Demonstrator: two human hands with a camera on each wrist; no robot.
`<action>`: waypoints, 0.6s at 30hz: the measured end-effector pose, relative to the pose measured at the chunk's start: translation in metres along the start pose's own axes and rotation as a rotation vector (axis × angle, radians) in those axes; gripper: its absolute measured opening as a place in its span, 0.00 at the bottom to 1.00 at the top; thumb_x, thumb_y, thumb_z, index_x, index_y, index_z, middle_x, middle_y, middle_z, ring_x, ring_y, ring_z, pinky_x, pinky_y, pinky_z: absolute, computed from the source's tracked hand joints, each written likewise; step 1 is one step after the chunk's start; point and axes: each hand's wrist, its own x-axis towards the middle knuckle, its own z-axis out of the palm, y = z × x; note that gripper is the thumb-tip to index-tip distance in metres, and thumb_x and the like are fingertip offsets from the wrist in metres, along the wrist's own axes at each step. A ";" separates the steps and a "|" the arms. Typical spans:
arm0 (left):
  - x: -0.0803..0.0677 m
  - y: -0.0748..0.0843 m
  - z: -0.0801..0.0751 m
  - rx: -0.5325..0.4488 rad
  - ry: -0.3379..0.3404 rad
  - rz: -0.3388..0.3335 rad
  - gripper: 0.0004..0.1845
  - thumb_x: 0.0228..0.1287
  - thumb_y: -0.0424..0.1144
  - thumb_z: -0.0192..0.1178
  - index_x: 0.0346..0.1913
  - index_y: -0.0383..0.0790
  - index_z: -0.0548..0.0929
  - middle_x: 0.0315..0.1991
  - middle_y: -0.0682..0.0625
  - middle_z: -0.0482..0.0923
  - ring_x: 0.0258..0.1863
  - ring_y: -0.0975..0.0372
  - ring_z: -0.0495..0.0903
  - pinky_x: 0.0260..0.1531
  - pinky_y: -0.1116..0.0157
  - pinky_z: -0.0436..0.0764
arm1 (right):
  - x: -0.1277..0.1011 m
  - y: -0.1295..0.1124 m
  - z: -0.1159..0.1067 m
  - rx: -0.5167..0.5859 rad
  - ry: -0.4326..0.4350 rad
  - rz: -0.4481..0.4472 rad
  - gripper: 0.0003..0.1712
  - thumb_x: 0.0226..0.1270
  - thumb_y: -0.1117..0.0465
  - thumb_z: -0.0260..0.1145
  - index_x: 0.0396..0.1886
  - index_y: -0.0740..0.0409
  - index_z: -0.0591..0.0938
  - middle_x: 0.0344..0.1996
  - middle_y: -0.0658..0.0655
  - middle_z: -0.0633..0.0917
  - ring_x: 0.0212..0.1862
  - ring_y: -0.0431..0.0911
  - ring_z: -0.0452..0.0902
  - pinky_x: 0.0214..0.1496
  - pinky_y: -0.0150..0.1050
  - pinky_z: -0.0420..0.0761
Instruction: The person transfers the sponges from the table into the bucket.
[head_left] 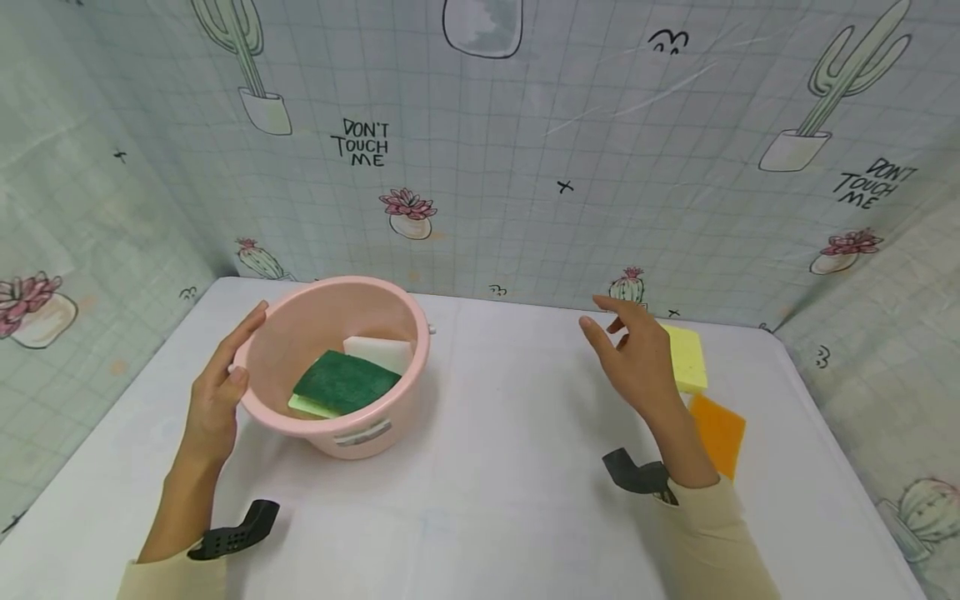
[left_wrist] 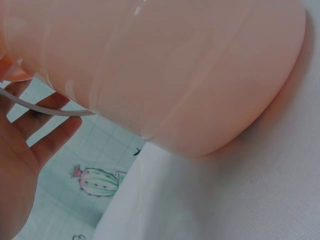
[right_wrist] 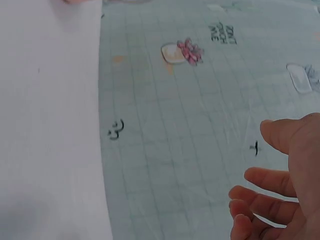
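A pink plastic basin (head_left: 337, 292) stands at the left of the table. My left hand (head_left: 213, 408) holds its left rim, with the thumb on the edge and the fingers along the outside. In the left wrist view, the fingers spread behind a thin grey handle (left_wrist: 50, 111) beside the basin wall. Inside the basin lie a dark green pad (head_left: 345, 382), a light green piece (head_left: 311, 407) under it and a white block (head_left: 381, 353). My right hand (head_left: 637, 358) hovers over the right side with loosely bent fingers, holding nothing. Nearest to it lies a yellow sponge (head_left: 686, 358).
An orange flat piece (head_left: 718, 435) lies at the right, partly behind my right forearm. The white table (head_left: 480, 500) ends against a printed cloth backdrop (head_left: 480, 150), which also rises on both sides. Black wrist mounts sit on both wrists.
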 end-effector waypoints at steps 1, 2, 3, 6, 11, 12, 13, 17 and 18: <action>0.000 0.000 0.000 0.001 0.002 -0.005 0.28 0.69 0.42 0.43 0.71 0.43 0.65 0.72 0.50 0.59 0.72 0.57 0.53 0.67 0.61 0.56 | -0.001 0.005 -0.002 -0.005 0.010 0.013 0.24 0.67 0.52 0.63 0.59 0.60 0.78 0.47 0.61 0.81 0.30 0.49 0.70 0.29 0.41 0.72; 0.000 0.000 0.000 0.001 0.003 -0.008 0.28 0.69 0.42 0.43 0.71 0.43 0.65 0.72 0.50 0.59 0.72 0.57 0.53 0.67 0.61 0.56 | -0.002 0.009 -0.004 -0.005 0.019 0.025 0.24 0.68 0.52 0.63 0.59 0.60 0.78 0.47 0.61 0.81 0.31 0.50 0.71 0.30 0.41 0.72; 0.000 0.001 0.000 0.000 0.003 -0.009 0.28 0.69 0.42 0.43 0.71 0.42 0.65 0.72 0.49 0.59 0.72 0.57 0.53 0.67 0.61 0.56 | -0.003 0.013 -0.006 -0.010 0.028 0.037 0.24 0.68 0.52 0.62 0.59 0.59 0.78 0.48 0.61 0.80 0.32 0.50 0.71 0.30 0.41 0.72; -0.001 0.001 0.002 -0.009 -0.001 -0.005 0.28 0.69 0.42 0.43 0.71 0.42 0.65 0.72 0.49 0.59 0.72 0.57 0.53 0.67 0.62 0.56 | -0.009 0.027 -0.013 -0.025 0.054 0.096 0.25 0.68 0.52 0.62 0.60 0.59 0.77 0.51 0.61 0.80 0.37 0.50 0.71 0.33 0.39 0.72; 0.000 0.001 0.003 -0.004 -0.005 0.028 0.28 0.69 0.42 0.43 0.71 0.41 0.65 0.72 0.47 0.59 0.71 0.57 0.54 0.65 0.65 0.58 | -0.019 0.048 -0.021 -0.051 0.073 0.233 0.27 0.70 0.50 0.59 0.62 0.61 0.75 0.55 0.63 0.77 0.43 0.53 0.72 0.36 0.36 0.71; 0.000 0.001 0.002 -0.003 -0.005 0.030 0.28 0.69 0.41 0.43 0.71 0.41 0.64 0.72 0.47 0.59 0.71 0.57 0.54 0.65 0.66 0.59 | -0.021 0.051 -0.022 -0.051 0.075 0.262 0.27 0.70 0.50 0.59 0.63 0.61 0.75 0.55 0.64 0.76 0.43 0.54 0.72 0.36 0.37 0.71; 0.000 0.001 0.002 0.001 -0.004 0.027 0.28 0.69 0.41 0.43 0.71 0.41 0.65 0.72 0.48 0.59 0.71 0.57 0.55 0.65 0.66 0.60 | -0.022 0.055 -0.022 -0.053 0.076 0.287 0.28 0.70 0.50 0.58 0.63 0.61 0.75 0.56 0.65 0.76 0.44 0.54 0.72 0.37 0.38 0.71; 0.000 0.002 0.002 0.011 0.003 0.001 0.28 0.69 0.42 0.43 0.71 0.43 0.65 0.72 0.50 0.59 0.71 0.57 0.55 0.65 0.65 0.60 | -0.026 0.069 -0.022 -0.050 0.083 0.368 0.29 0.70 0.49 0.58 0.64 0.62 0.73 0.58 0.67 0.74 0.46 0.58 0.71 0.40 0.43 0.69; -0.001 0.002 0.002 0.012 0.002 -0.001 0.28 0.69 0.41 0.43 0.71 0.42 0.64 0.72 0.49 0.59 0.71 0.57 0.55 0.65 0.65 0.60 | -0.027 0.072 -0.022 -0.050 0.087 0.385 0.30 0.70 0.48 0.57 0.64 0.62 0.73 0.58 0.67 0.74 0.47 0.58 0.71 0.40 0.44 0.69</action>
